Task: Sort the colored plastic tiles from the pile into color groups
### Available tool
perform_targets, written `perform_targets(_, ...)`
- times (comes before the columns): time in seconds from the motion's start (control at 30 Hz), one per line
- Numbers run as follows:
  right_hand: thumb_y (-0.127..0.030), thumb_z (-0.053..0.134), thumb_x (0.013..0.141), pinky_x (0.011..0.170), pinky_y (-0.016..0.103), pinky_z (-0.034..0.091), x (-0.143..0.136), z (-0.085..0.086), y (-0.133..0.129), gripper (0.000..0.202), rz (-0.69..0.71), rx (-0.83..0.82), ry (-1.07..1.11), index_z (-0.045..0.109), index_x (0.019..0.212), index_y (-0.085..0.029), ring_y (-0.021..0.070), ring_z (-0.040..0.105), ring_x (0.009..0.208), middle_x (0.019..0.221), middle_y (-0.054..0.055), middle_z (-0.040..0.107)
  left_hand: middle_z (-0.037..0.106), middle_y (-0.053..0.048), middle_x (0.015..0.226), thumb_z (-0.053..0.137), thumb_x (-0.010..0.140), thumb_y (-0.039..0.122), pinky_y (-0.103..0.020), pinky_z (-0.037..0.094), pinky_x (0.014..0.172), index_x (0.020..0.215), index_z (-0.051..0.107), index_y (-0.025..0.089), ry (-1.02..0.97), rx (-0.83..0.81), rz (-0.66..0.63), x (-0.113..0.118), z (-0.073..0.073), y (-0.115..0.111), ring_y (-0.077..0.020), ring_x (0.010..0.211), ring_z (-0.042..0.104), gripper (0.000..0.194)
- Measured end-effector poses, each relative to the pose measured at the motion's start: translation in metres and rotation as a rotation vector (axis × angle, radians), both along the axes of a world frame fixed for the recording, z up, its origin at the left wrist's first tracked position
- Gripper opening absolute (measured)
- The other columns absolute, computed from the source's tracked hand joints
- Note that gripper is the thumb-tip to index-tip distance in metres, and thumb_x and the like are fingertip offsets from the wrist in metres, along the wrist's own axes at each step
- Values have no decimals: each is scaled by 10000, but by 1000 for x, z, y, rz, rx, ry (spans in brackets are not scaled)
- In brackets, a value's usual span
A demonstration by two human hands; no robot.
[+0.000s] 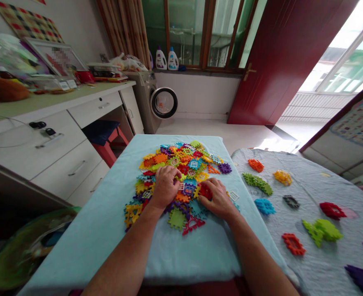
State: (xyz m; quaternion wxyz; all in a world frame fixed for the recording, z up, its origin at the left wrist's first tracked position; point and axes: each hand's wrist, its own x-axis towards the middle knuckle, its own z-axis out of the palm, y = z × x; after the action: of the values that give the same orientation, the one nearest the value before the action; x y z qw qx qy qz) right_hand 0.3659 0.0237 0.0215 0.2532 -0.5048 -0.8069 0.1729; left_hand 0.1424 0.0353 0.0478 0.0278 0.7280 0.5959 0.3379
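Pile of interlocking plastic tiles (181, 172) (toothed edges, mixed colours) mid-table on light blue cloth (107, 230). Left hand (164, 187) flat, fingers spread on pile; right hand (216, 199) pinching red tile (205, 190).

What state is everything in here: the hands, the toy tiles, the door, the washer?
Left hand: palm down on the tile pile.
Right hand: fingers on a red tile.
Tile pile: heaped, unsorted.
Red door: open.
Washing machine: hatch shut.
Desk drawers: closed.
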Motion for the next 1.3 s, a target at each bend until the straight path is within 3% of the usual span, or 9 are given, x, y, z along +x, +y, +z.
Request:
perform_targets(0.07,-394,703,816,988,458,393,0,0,-1,447,13,-8,-11,637,1227,-231,288,519,1101,1179,93,594,657,-42,955,576,724,68,-466,365,1068,784,581,232,21,-1,-5,-1,-1,0,-244,1005,567,175)
perform_targets(0.17,-363,736,779,997,466,392,0,0,-2,509,19,-12,-42,623,1257,-228,290,524,1101,1206,96,592,646,-45,960,573,714,78,-479,357,1072,773,577,233,55,-7,-9,-2,-3,0,-253,1017,555,166)
perform_targets(0.3,-284,689,784,984,449,409,0,-3,0,449,1,23,-30,631,1224,-215,275,549,1063,1172,93,614,640,-43,973,556,679,67,-474,358,1064,778,599,239,70,-30,-33,-4,-5,0,-254,1036,553,203)
perform_targets(0.47,-293,580,856,907,414,450,2,-9,6,302,-92,84,42,654,1127,-181,258,596,963,1033,97,645,649,-43,978,500,637,32,-478,348,1065,797,610,237,69,-61,-33,-4,-4,1,-253,1052,563,282)
perform_targets(0.77,-325,486,906,839,357,486,6,-7,10,238,-224,91,265,663,1001,-197,232,659,888,963,84,717,692,-29,970,511,767,113,-536,267,1121,818,600,242,38,-46,16,-3,-2,-1,-252,1071,589,165)
perform_targets(1.13,-499,487,901,694,314,487,11,-3,12,380,-456,-35,567,671,1050,-201,210,651,764,869,53,734,714,-51,1025,498,828,135,-521,307,1095,934,644,245,56,16,82,-5,-3,0,-264,1066,606,211)
perform_targets(1.3,-504,480,890,607,296,436,11,-3,12,409,-510,-64,555,668,1065,-186,187,600,637,744,25,696,700,-79,1059,509,843,153,-496,376,1010,960,674,235,105,15,139,-7,-4,1,-285,1074,593,218)
